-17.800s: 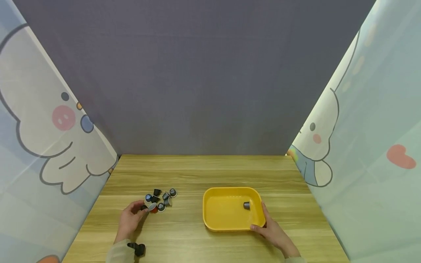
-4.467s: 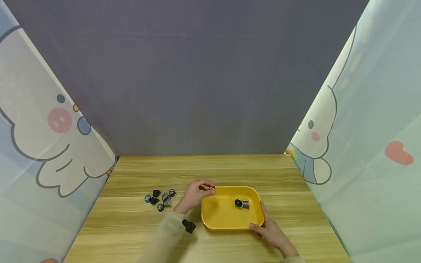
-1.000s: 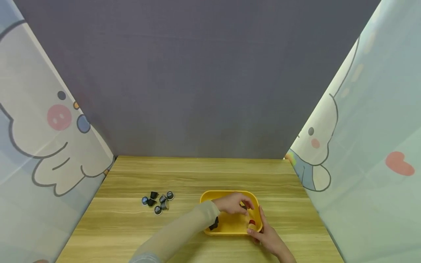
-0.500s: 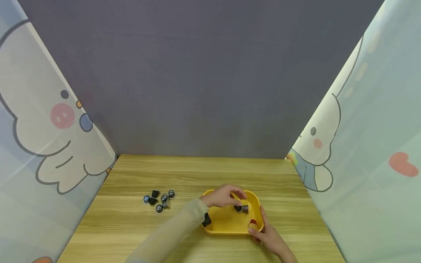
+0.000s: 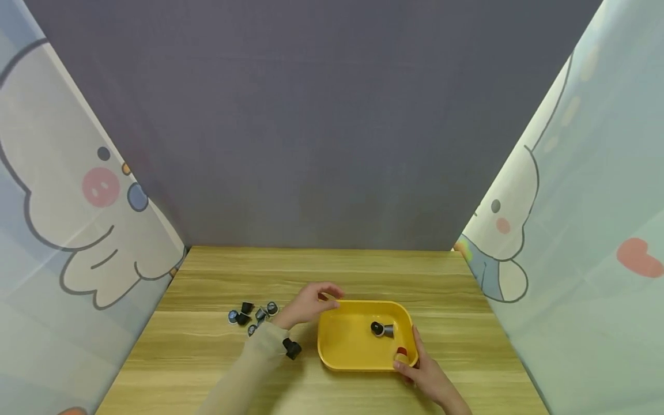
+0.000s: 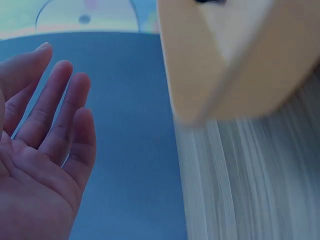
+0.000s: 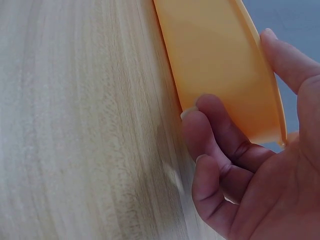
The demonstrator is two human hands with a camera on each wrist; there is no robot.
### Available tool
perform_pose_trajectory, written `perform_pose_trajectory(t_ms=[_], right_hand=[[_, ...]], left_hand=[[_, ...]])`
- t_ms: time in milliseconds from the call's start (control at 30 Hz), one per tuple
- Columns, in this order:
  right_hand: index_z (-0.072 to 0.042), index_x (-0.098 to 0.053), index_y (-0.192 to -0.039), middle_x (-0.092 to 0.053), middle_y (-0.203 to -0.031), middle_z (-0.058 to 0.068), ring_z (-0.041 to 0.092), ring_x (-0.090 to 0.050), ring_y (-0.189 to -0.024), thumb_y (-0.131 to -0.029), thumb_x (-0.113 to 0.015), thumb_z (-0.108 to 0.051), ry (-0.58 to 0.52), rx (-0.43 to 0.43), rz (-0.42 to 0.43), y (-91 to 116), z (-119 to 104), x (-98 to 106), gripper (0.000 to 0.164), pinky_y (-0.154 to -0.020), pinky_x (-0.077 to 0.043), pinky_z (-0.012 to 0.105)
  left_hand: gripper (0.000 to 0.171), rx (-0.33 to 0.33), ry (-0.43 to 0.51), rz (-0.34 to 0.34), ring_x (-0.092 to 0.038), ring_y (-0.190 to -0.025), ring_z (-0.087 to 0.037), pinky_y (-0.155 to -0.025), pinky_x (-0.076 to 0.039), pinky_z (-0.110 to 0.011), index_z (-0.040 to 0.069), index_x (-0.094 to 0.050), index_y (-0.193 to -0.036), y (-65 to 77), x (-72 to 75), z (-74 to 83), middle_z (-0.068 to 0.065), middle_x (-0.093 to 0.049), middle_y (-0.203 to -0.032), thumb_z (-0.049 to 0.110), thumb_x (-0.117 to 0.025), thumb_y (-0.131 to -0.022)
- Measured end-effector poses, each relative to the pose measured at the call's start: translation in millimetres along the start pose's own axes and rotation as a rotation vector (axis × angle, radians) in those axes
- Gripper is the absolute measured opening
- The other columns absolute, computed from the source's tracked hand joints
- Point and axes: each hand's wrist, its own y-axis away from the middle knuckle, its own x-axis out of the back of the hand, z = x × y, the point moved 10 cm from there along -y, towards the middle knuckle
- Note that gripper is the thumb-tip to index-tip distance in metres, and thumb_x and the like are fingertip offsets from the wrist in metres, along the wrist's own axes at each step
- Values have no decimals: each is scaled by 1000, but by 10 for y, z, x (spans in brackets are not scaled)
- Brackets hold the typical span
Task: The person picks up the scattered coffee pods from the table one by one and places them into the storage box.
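Note:
My left hand [image 5: 306, 304] hangs in the air by the left rim of a yellow tray [image 5: 347, 349], fingers relaxed and holding nothing. The left wrist view shows its bare palm and parted fingers [image 6: 60, 110]. My right hand [image 5: 432, 377] grips the tray's near right corner, its fingers [image 7: 200, 130] against the outer wall. Inside the tray a black coffee capsule [image 5: 377, 328] touches a grey capsule [image 5: 389, 331], and a red capsule [image 5: 402, 351] sits in the corner near my right thumb. Several dark capsules [image 5: 247, 308] lie on the table at left, a few partly hidden by my left forearm.
The wooden table [image 5: 207, 282] ends at a grey back panel [image 5: 316, 173]. Pale curtains with cartoon prints close off both sides. A black strap device [image 5: 292, 348] is worn on the left wrist.
My left hand has moved left from over the tray to its left rim. Earlier it brought the black and red capsules from the pile. My right hand keeps its grip on the corner.

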Motion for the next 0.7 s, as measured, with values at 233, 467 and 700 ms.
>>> perform_pose_trajectory(t_ms=[233, 467, 700], right_hand=[[-16, 12, -159, -61, -69, 8, 20, -56, -63, -96, -68, -33, 0, 1, -2, -1, 9, 5, 104, -56, -45, 26], [-15, 10, -160, -61, -67, 7, 18, -55, -61, -96, -68, -33, 29, 11, 15, 4, -11, 12, 103, -57, -44, 26], [-17, 11, -160, -62, -68, 9, 20, -57, -62, -95, -69, -32, 30, 23, 22, 1, -33, 7, 104, -57, -45, 26]], left_hand=[[21, 42, -5, 144, -64, -102, -16, -85, -52, -34, 13, -71, -116, 309, 398, -254, -6, -70, -115, 19, -68, -96], [23, 124, 75, 264, -65, -105, -25, -84, -52, -32, 7, -70, -117, 713, 726, -552, -10, -69, -116, 12, -70, -94], [24, 213, 16, 428, -63, -105, -21, -83, -52, -29, 7, -69, -119, 1185, 1170, -840, -11, -68, -117, 9, -69, -95]])
